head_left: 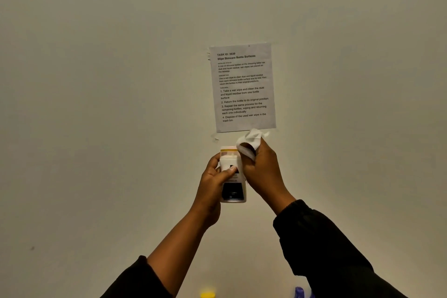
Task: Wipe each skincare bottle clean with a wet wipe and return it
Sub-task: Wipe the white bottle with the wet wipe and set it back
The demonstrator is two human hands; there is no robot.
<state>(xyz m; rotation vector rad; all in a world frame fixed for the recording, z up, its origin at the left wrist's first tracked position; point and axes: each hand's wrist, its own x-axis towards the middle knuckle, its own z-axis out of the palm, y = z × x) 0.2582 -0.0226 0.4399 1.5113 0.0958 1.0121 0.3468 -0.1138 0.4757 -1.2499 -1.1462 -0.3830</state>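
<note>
A white skincare bottle (233, 191) with a black label and a yellow band near its top is held up in front of the wall. My left hand (212, 181) grips it around the middle, thumb across the front. My right hand (262, 169) holds a crumpled white wet wipe (250, 141) and presses it against the bottle's upper right side, near the cap. Both forearms reach up from the bottom of the view in dark sleeves.
A printed task sheet (243, 87) is taped to the plain wall just above the hands. At the bottom edge, a yellow cap (207, 294) and a blue-purple bottle top (301, 292) peek into view.
</note>
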